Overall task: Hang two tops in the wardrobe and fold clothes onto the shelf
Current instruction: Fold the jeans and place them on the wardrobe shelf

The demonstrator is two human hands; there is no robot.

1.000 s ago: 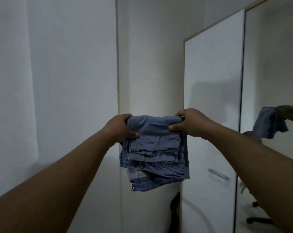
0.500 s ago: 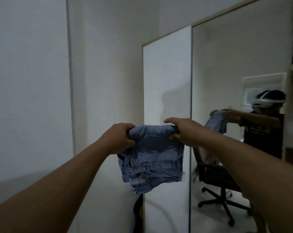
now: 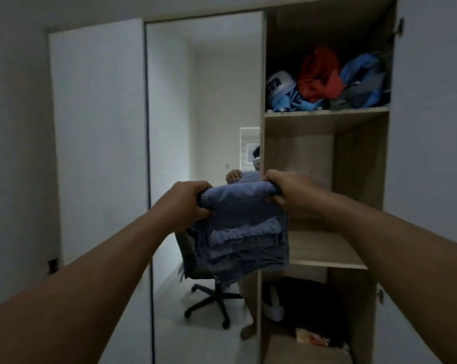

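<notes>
- The white door [image 3: 96, 143] on the left was the main thing in view a moment ago. Now it sits off to the far left, because the person has turned to the right.
- The mirror [image 3: 203, 114] comes next. It shows a chair [image 3: 211, 292] and the person holding up the same cloth.
- The left hand [image 3: 186, 206] has its fingers curled tight round the left top corner of the folded jeans [image 3: 245, 229]. It held that corner before too, so the grip is the same.
- The folded jeans hang in the air between the two hands, in front of the edge where the mirror meets the open wardrobe [image 3: 327, 179]. They are not on any shelf yet.
- The right hand [image 3: 287, 195] pinches the right top corner of the jeans, with the fingers curled over the cloth, just as before.
- The open wardrobe is new in view. It was hidden a moment ago.
- The top shelf [image 3: 327, 112] is packed with a cap, an orange top and blue clothes.
- The middle shelf [image 3: 324, 256] has bare wood, just to the right of the jeans and a bit farther away.
- I think the jeans are ready to go on the middle shelf. The hands need to move right and forward, then lay them flat.
- The fold could slip open if one hand lets go too soon.
</notes>
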